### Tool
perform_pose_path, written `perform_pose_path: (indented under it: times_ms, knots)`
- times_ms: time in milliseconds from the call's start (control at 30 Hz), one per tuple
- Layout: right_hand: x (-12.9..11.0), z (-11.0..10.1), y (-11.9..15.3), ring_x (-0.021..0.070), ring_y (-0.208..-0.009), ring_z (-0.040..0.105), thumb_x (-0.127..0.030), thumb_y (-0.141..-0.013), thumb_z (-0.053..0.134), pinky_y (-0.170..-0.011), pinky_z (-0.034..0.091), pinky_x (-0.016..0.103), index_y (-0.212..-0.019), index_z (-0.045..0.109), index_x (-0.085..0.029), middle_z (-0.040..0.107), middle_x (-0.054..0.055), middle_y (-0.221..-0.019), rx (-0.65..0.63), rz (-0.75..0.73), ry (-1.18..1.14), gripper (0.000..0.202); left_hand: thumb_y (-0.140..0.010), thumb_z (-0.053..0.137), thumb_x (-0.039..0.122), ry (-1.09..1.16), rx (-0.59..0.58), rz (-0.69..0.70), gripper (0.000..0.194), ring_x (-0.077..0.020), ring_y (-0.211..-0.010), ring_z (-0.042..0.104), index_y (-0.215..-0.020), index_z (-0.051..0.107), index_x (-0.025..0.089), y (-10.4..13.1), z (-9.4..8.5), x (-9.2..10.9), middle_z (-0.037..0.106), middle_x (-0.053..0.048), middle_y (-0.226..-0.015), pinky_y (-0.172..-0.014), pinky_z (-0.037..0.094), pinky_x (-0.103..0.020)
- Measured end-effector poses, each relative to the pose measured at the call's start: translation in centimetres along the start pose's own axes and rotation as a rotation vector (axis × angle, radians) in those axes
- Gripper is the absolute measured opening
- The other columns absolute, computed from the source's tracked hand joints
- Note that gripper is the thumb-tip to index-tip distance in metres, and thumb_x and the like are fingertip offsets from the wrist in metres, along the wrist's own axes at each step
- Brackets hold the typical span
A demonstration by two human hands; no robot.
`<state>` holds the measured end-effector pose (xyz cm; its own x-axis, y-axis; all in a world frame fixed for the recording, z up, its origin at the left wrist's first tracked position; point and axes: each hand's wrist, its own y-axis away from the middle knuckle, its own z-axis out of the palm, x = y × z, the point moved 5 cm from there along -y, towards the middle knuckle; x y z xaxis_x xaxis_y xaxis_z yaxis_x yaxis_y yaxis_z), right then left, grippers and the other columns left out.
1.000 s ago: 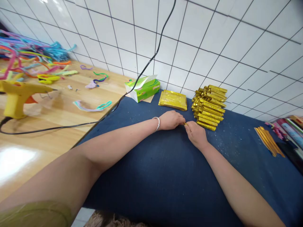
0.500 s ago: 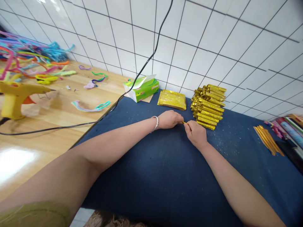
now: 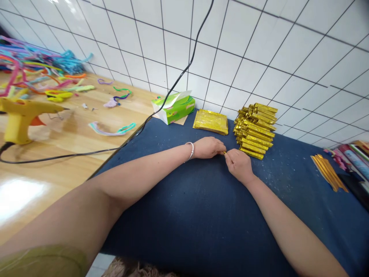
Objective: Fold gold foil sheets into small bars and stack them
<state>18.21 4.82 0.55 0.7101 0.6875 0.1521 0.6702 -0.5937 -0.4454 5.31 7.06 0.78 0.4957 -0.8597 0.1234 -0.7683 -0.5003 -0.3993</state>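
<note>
My left hand [image 3: 209, 147], with a silver bangle at the wrist, and my right hand [image 3: 238, 164] meet over the dark blue cloth [image 3: 187, 215]. Both are closed, fingertips nearly touching, on a thin strip of gold foil paper [image 3: 225, 152]. Only a sliver of the strip shows between them; the fingers hide the rest. Just behind my hands lies a flat stack of gold foil sheets [image 3: 210, 122]. Right of it rises a pile of folded gold paper bars [image 3: 256, 131], close behind my right hand.
A green tissue box [image 3: 180, 107] stands near the tiled wall. A black cable [image 3: 184, 71] hangs across the view. On the wooden table at left lie a yellow glue gun [image 3: 21, 115] and colourful pipe cleaners [image 3: 69, 61]. Orange-gold strips [image 3: 329, 173] lie at far right.
Less of the gold strip shows between my hands, and the fingertips sit slightly lower and closer together. The whole view has shifted a little; the stack and pile look the same.
</note>
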Motion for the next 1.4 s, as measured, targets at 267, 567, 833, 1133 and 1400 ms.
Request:
perform_pose_path:
  times_ms: [267, 567, 833, 1133, 1400]
  knots:
    - [0.8, 0.0, 0.0, 0.0151, -0.071, 0.05, -0.029, -0.095, 0.032, -0.07, 0.035, 0.026, -0.072, 0.053, -0.019, 0.055, 0.004, -0.072, 0.043, 0.089, -0.093, 0.032, -0.091, 0.044, 0.027, -0.074, -0.006, -0.028, 0.019, -0.0151, -0.081, 0.059, -0.09, 0.06, 0.018, 0.1, -0.7, -1.3, 0.065, -0.004, -0.085, -0.073, 0.039, -0.026]
    - [1.6, -0.2, -0.1, 0.0171, -0.078, 0.053, -0.03, -0.094, 0.035, -0.075, 0.038, 0.028, -0.083, 0.056, -0.019, 0.058, 0.005, -0.08, 0.077, 0.207, -0.153, 0.027, -0.091, 0.045, 0.028, -0.134, 0.007, -0.11, 0.02, -0.0145, -0.077, 0.06, -0.09, 0.063, 0.018, 0.8, -1.4, -3.5, 0.066, -0.004, -0.081, -0.073, 0.041, -0.026]
    - [1.0, -0.3, -0.6, 0.023, -0.093, 0.049, -0.029, -0.091, 0.042, -0.081, 0.034, 0.034, -0.107, 0.057, -0.016, 0.059, 0.011, -0.099, 0.039, 0.143, -0.039, 0.026, -0.085, 0.049, 0.02, -0.307, -0.001, -0.098, 0.012, -0.0174, -0.076, 0.06, -0.081, 0.06, 0.016, 0.3, -1.2, -1.1, 0.067, -0.006, -0.079, -0.07, 0.035, -0.031]
    - [0.5, 0.2, -0.5, 0.0195, -0.075, 0.046, -0.027, -0.094, 0.035, -0.07, 0.026, 0.032, -0.087, 0.062, -0.017, 0.059, 0.006, -0.073, -0.037, 0.082, 0.088, 0.03, -0.087, 0.046, 0.021, -0.294, -0.011, -0.052, 0.014, -0.0168, -0.076, 0.059, -0.082, 0.059, 0.018, -0.3, -0.7, 0.0, 0.066, -0.004, -0.079, -0.067, 0.032, -0.03]
    - [1.1, 0.3, -0.5, 0.0192, -0.077, 0.048, -0.027, -0.095, 0.033, -0.071, 0.025, 0.031, -0.089, 0.06, -0.016, 0.06, 0.006, -0.076, -0.019, 0.137, 0.074, 0.03, -0.09, 0.045, 0.027, -0.274, -0.016, -0.126, 0.017, -0.0158, -0.078, 0.06, -0.088, 0.059, 0.018, 0.5, -1.7, -2.6, 0.066, -0.004, -0.082, -0.069, 0.036, -0.027]
